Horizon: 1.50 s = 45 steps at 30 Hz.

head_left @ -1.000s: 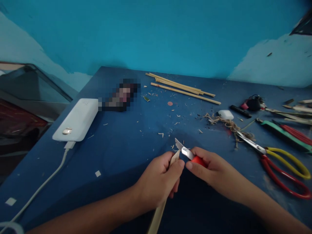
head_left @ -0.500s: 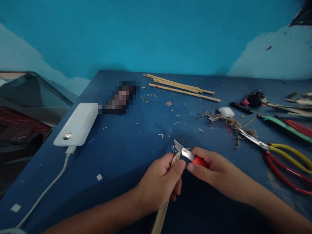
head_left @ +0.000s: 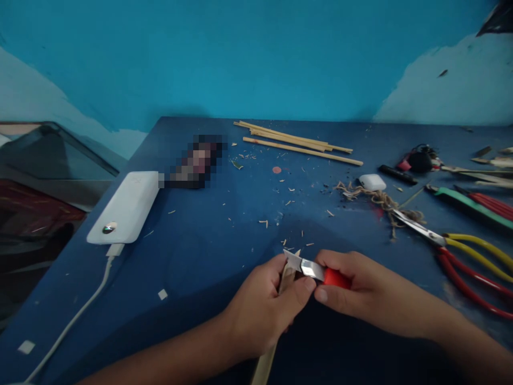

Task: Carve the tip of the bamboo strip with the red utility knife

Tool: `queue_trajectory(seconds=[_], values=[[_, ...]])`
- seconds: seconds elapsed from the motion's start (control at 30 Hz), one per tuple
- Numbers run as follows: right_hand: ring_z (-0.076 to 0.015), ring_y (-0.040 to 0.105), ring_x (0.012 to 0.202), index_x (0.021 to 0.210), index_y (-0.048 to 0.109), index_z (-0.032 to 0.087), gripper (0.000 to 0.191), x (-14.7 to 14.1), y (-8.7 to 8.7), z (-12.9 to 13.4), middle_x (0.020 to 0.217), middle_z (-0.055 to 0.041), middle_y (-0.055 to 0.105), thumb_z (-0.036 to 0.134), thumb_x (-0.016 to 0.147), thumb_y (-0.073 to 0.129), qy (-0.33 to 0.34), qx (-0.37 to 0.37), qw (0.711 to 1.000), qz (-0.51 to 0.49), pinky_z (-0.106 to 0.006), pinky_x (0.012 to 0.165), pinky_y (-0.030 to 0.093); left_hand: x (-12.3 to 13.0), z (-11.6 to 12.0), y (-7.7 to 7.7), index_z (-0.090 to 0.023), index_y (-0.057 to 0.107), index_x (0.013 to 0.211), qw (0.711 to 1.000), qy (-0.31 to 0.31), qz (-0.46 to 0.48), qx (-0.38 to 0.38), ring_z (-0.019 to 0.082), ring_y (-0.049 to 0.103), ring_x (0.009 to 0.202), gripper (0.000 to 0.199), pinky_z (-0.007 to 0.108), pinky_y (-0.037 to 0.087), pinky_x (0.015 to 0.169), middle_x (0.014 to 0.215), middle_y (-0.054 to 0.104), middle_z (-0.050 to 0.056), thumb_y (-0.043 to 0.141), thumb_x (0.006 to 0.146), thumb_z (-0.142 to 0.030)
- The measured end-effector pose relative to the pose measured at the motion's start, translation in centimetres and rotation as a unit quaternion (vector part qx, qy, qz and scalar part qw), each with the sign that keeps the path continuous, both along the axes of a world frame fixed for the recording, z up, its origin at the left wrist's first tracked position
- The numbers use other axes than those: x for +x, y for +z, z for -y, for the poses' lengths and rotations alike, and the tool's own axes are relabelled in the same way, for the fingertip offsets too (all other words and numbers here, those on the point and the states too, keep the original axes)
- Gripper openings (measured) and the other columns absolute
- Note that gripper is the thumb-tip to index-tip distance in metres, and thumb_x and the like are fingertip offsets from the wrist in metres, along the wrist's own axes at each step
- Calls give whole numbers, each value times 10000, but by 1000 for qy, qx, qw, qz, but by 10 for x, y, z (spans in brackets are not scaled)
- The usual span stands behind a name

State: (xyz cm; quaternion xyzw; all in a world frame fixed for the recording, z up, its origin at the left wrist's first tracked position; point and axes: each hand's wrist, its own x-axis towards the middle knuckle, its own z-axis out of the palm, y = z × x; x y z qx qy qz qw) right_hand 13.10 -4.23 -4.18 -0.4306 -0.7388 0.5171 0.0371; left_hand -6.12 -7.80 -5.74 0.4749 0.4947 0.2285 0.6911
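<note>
Has a turquoise wall (head_left: pixel 248 59) across the top of the frame; turns to pale patches (head_left: pixel 460 80) at upper left and right; meets a blue tabletop (head_left: pixel 192 230) below; looks dimly lit.

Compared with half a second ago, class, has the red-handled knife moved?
Yes: measured against the pinkish spot on the blue table, the red-handled knife in the right hand has come back slightly, toward the person.

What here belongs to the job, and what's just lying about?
In the job:
Red-handled metal knife, in the right hand
Pale flat wooden strip, in the left hand

Seemingly just lying about:
White rectangular power bank
White rounded plastic case
Metal scissors with red and yellow handles
</note>
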Motion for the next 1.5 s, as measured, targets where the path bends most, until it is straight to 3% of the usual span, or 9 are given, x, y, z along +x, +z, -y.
queue_trajectory(seconds=[0.2,0.33,0.53,0.63,0.77,0.93,1.07,1.2,1.5], values=[[-92,400,526,718,483,203,249,2,4,2,618,49,481,403,842,563,14,-6,1000,11,-217,471,303,0,-4,13,-186,478,814,1000,-6,-16,-14,65,418,483,106,199,346,477,582,424,-82,534,810,-276],[-89,379,516,706,477,201,258,2,5,1,606,50,465,404,838,567,-7,-11,1000,8,-216,460,297,-1,-2,5,-193,488,837,1000,5,-24,2,60,417,482,151,197,350,483,601,418,-81,531,824,-337],[-81,352,511,739,505,197,214,-3,4,-2,598,57,415,376,844,558,-124,-22,991,-44,-203,448,302,-2,0,0,-211,417,757,999,-6,-39,-9,72,401,428,190,186,313,399,534,398,-85,507,825,-364],[-81,434,527,940,539,213,172,-8,6,-2,744,23,555,336,828,580,-206,-56,974,-76,-196,433,341,-1,-1,6,-207,412,720,995,-47,-91,19,81,412,466,196,194,306,418,546,428,-69,508,815,-349],[-100,543,609,1086,503,238,303,-15,8,2,1054,-43,622,276,802,602,-234,-83,960,-127,-195,428,383,0,-2,10,-200,411,675,979,-106,-156,76,85,396,496,226,207,273,437,557,441,-58,498,810,-359],[-81,521,550,1026,519,228,226,-18,7,7,860,-11,641,231,811,591,-224,-105,956,-157,-177,415,376,2,-2,9,-208,441,700,971,-144,-154,112,84,392,513,190,213,253,452,576,440,-65,492,810,-355],[-55,463,479,975,515,221,184,-18,7,7,789,13,612,232,812,600,-231,-111,952,-165,-171,407,365,2,0,8,-199,447,688,973,-124,-162,109,87,417,527,183,210,264,463,588,472,-63,530,771,-340],[-46,430,470,920,506,227,138,-18,6,7,767,34,589,245,822,602,-257,-109,943,-180,-162,418,373,3,2,4,-196,425,671,980,-98,-158,78,82,375,494,242,206,245,422,569,440,-62,506,786,-393],[-58,411,505,848,490,220,126,-18,2,9,706,45,528,291,831,592,-275,-93,942,-166,-158,439,383,1,2,10,-194,415,693,988,-112,-104,22,82,375,495,284,202,243,421,559,429,-58,418,859,-424]])
